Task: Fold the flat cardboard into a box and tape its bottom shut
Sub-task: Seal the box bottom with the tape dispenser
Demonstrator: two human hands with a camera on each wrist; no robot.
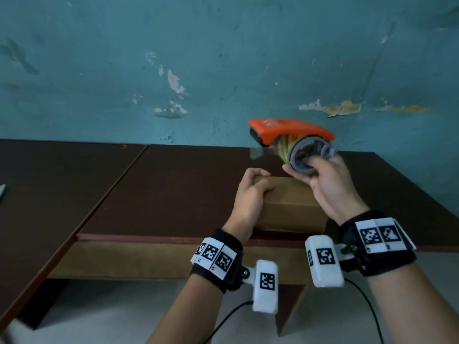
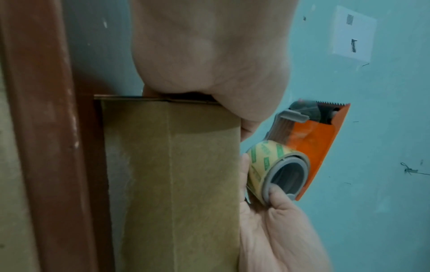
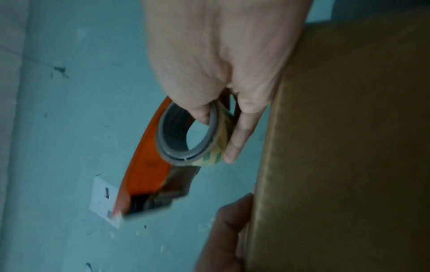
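A brown cardboard box [image 1: 290, 204] [image 2: 172, 184] [image 3: 344, 147] stands on the dark table [image 1: 173, 189] near its front edge. My left hand [image 1: 250, 194] [image 2: 209, 55] grips the box's top left corner, fingers curled over the edge. My right hand [image 1: 325, 182] [image 3: 221, 64] holds an orange tape dispenser [image 1: 290, 131] [image 2: 309, 145] [image 3: 149, 165] above the box's far right side, thumb inside the grey core of the clear tape roll [image 2: 265, 162] [image 3: 218, 147]. The dispenser's toothed blade [image 2: 332, 104] points away from me, toward the wall.
A teal wall [image 1: 223, 58] with peeling paint rises right behind the table. A white wall plate [image 2: 351, 35] [image 3: 104, 198] is fixed on it. A piece of clear tape [image 1: 257, 152] lies on the table behind the box. The tabletop stretches left, with a seam [image 1: 119, 180].
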